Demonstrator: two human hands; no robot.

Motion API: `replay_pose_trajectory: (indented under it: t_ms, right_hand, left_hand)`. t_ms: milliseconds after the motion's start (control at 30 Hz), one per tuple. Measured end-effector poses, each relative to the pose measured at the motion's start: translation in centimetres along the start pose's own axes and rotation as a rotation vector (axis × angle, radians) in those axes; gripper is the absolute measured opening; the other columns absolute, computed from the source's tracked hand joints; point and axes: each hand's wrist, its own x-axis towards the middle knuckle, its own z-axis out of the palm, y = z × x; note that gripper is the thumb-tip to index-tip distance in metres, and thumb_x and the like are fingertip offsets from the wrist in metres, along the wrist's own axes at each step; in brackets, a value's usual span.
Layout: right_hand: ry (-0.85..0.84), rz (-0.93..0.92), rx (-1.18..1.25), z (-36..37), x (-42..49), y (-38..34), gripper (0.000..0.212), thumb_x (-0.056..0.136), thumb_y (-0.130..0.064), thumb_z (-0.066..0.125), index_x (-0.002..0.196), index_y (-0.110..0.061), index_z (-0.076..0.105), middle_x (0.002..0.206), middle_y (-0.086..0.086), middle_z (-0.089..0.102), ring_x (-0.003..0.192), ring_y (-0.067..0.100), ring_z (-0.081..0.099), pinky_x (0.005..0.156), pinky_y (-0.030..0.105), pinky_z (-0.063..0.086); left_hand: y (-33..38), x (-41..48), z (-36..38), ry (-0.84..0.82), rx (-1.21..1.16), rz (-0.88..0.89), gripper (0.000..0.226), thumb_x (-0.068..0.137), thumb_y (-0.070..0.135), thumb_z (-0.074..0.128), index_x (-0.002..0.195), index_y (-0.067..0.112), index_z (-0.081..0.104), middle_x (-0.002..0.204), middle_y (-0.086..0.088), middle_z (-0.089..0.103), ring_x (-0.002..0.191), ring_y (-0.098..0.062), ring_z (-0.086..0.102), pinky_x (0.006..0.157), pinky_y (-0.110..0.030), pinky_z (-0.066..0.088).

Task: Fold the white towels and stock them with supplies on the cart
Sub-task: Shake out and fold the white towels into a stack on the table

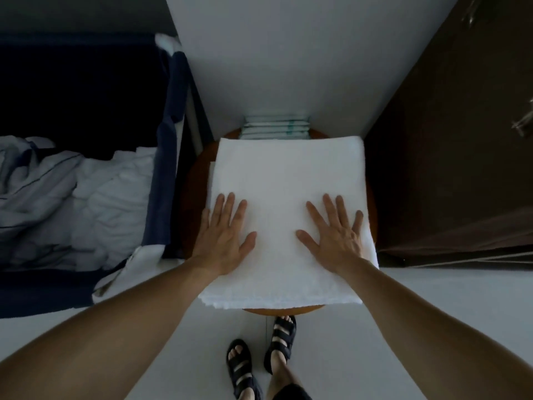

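A folded white towel (285, 180) lies flat on a round brown wooden table (199, 180), covering most of its top and overhanging the near edge. My left hand (223, 236) presses palm-down on the towel's left side, fingers straight and spread. On the right side my right hand (336, 232) lies flat the same way. Both hands sit on the near half of the towel, apart from each other.
A stack of folded white and teal packets (275, 129) stands behind the towel against the white wall. A dark blue linen cart (168, 157) with crumpled white sheets (86, 197) is at the left. A dark wooden door (450, 145) is at the right. My sandalled feet (259, 356) stand below.
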Motion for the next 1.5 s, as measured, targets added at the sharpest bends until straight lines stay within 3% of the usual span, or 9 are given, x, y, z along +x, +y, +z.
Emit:
replay_pose_trajectory:
  t_ms: [167, 333, 433, 600, 900, 1133, 1333, 1433, 1500]
  right_hand:
    - [0.077, -0.181, 0.031, -5.4, 4.1, -6.7, 0.083, 0.082, -0.084, -0.009, 0.155, -0.044, -0.01, 0.161, -0.007, -0.025, 0.145, 0.019, -0.033, 0.114, 0.056, -0.017]
    - [0.112, -0.313, -0.011, -9.9, 7.2, -15.5, 0.09, 0.075, -0.085, -0.019, 0.154, -0.042, -0.017, 0.159, -0.005, -0.031, 0.148, 0.023, -0.03, 0.119, 0.058, -0.009]
    - [0.107, -0.418, 0.006, -11.5, 9.2, -21.9, 0.085, 0.082, -0.082, -0.006, 0.155, -0.04, -0.012, 0.165, -0.002, -0.022, 0.149, 0.023, -0.027, 0.119, 0.057, -0.007]
    - [0.038, -0.545, 0.0, -10.2, 12.8, -34.0, 0.081, 0.089, -0.077, 0.013, 0.156, -0.039, -0.01, 0.166, -0.005, -0.019, 0.149, 0.017, -0.026, 0.119, 0.057, -0.007]
    - [-0.3, -0.393, 0.018, -0.2, 22.1, -49.3, 0.092, 0.09, -0.073, 0.042, 0.157, -0.036, -0.009, 0.164, -0.005, -0.022, 0.15, 0.02, -0.023, 0.119, 0.062, -0.002]
    - [-0.437, -0.218, 0.103, 9.3, 28.7, -52.0, 0.111, 0.082, -0.069, 0.063, 0.155, -0.038, -0.014, 0.163, -0.006, -0.027, 0.148, 0.022, -0.027, 0.118, 0.065, -0.002]
    - [-0.5, -0.133, 0.118, 17.0, 33.0, -52.9, 0.142, 0.06, -0.066, 0.084, 0.15, -0.046, -0.024, 0.156, -0.009, -0.039, 0.146, 0.025, -0.032, 0.112, 0.07, 0.003]
    - [-0.518, -0.066, 0.112, 20.6, 32.5, -53.0, 0.128, 0.065, -0.055, 0.087, 0.156, -0.039, -0.002, 0.162, -0.006, -0.025, 0.149, 0.029, -0.022, 0.112, 0.069, 0.014]
    - [-0.359, -0.051, 0.195, 22.2, 31.9, -53.1, 0.084, 0.077, -0.042, 0.082, 0.146, -0.025, 0.035, 0.161, 0.004, 0.009, 0.15, 0.033, 0.005, 0.11, 0.063, 0.029]
  left_hand:
    - [-2.9, 2.4, -7.2, 0.168, 0.04, -0.097, 0.076, 0.092, 0.065, -0.002, 0.156, 0.025, -0.013, 0.166, -0.001, -0.014, 0.152, -0.024, -0.017, 0.119, -0.045, -0.01]
    - [-11.8, 0.9, -10.8, 0.179, -0.008, -0.309, 0.076, 0.094, 0.061, 0.014, 0.159, 0.023, 0.001, 0.167, -0.003, -0.003, 0.153, -0.023, -0.008, 0.123, -0.048, -0.002]
    - [-19.3, -1.2, -10.7, 0.169, -0.064, -0.415, 0.074, 0.098, 0.057, 0.025, 0.159, 0.022, 0.003, 0.167, -0.002, -0.003, 0.153, -0.022, -0.009, 0.123, -0.048, -0.001]
    - [-32.0, -2.7, -9.8, 0.118, -0.109, -0.525, 0.075, 0.099, 0.059, 0.021, 0.159, 0.02, 0.0, 0.167, -0.003, -0.006, 0.153, -0.023, -0.009, 0.124, -0.048, 0.001]
    - [-49.6, 1.6, -3.6, -0.008, -0.165, -0.459, 0.074, 0.099, 0.057, 0.021, 0.159, 0.018, 0.0, 0.167, -0.005, -0.003, 0.153, -0.025, -0.007, 0.124, -0.048, 0.004]
    - [-54.1, 5.3, 4.3, -0.104, -0.173, -0.387, 0.073, 0.099, 0.056, 0.024, 0.159, 0.019, 0.003, 0.167, -0.004, -0.001, 0.153, -0.024, -0.006, 0.123, -0.047, 0.005]
    - [-54.8, 7.4, 9.7, -0.043, -0.306, -0.347, 0.075, 0.096, 0.057, 0.022, 0.159, 0.017, 0.01, 0.167, -0.005, 0.005, 0.153, -0.023, -0.002, 0.122, -0.046, 0.007]
    - [-54.8, 7.1, 11.9, -0.054, -0.359, -0.343, 0.085, 0.087, 0.062, 0.013, 0.158, 0.016, 0.014, 0.167, -0.006, 0.008, 0.154, -0.023, 0.001, 0.122, -0.046, 0.01]
    - [-54.8, 6.5, 13.2, -0.056, -0.383, -0.348, 0.086, 0.087, 0.063, 0.015, 0.158, 0.015, 0.017, 0.166, -0.007, 0.011, 0.153, -0.024, 0.003, 0.122, -0.046, 0.011]
